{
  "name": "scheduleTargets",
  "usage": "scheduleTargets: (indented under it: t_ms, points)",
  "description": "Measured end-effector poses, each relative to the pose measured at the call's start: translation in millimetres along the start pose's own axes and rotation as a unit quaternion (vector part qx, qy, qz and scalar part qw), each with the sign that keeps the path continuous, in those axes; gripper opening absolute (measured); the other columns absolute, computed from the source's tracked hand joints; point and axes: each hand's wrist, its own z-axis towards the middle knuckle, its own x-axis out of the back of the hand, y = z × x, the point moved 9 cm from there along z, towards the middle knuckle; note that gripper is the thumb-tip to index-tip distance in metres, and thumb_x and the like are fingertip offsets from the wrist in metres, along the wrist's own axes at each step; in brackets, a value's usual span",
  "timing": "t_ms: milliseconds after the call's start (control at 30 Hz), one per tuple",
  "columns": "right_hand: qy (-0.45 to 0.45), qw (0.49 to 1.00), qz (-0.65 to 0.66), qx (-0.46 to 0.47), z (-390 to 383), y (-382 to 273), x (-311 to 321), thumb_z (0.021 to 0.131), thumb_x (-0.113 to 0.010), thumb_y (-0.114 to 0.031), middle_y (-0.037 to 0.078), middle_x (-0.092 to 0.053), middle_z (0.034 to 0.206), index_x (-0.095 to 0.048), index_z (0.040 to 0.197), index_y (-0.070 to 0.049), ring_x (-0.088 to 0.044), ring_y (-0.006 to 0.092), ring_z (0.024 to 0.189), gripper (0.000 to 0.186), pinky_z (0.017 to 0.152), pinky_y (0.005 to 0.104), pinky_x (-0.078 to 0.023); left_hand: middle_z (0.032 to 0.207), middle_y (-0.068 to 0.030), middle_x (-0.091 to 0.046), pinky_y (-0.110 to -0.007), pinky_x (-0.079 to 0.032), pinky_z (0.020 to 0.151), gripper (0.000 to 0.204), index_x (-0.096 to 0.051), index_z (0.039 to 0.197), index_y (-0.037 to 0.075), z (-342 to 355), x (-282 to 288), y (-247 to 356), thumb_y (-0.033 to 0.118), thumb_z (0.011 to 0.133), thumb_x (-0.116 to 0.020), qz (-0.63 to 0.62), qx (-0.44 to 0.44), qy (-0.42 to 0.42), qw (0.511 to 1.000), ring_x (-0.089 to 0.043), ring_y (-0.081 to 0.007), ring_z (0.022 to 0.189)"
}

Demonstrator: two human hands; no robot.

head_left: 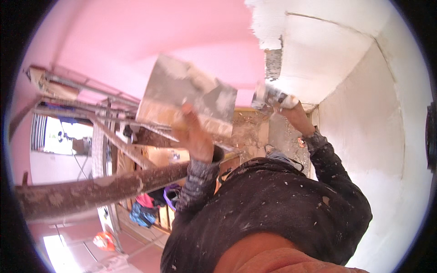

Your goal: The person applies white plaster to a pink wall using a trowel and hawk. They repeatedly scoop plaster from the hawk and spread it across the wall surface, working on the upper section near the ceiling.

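Note:
My left hand point(195, 136) grips a square plastering board point(168, 82), smeared with grey and white compound over a pale tan edge. My right hand point(293, 110) is closed on a metal putty knife point(271, 96) coated in white compound, held beside the pink wall point(191, 32) near its border with a white plastered surface point(327, 45). A strip of grey, unpainted patch point(273, 63) runs along that border, above the knife. Both forearms are in dark, speckled sleeves.
Metal scaffold bars cross the left side, with a thick stained pole point(68, 198) low there. A wooden surface below holds coloured cloths point(143, 214). A bright window point(66, 136) and an orange object point(104, 241) lie beyond. The dusty floor point(250, 134) shows below my hands.

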Motion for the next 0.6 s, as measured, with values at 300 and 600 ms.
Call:
scheduleTargets:
  t_ms: [300, 600]
  points:
    - [0.548, 0.809, -0.137, 0.161, 98.1, 123.2, 82.2, 0.089, -0.058, -0.009, 0.026, -0.057, 0.121, -0.05, 0.13, 0.005, -0.054, 0.0384, 0.111, 0.044, 0.095, 0.0438, -0.042, 0.128, -0.0271, -0.047, -0.047, -0.04, 0.098, 0.072, -0.036, 0.141, -0.006, -47.7, 17.2, 74.4, 0.037, 0.09, -0.064, 0.267, -0.348, -0.041, 0.898, -0.049, -0.0432, 0.116]
    - [0.617, 0.73, -0.256, 0.144, 165.8, 136.0, 52.1, 0.077, -0.055, 0.004, 0.025, -0.041, 0.136, -0.031, 0.144, 0.0, -0.034, 0.0451, 0.127, 0.071, 0.106, 0.0599, -0.022, 0.144, -0.0219, -0.04, -0.055, -0.038, 0.098, 0.084, -0.037, 0.14, -0.007, -61.9, 33.5, 67.3, 0.047, 0.084, -0.065, 0.419, -0.385, -0.075, 0.819, -0.045, -0.0503, 0.12]
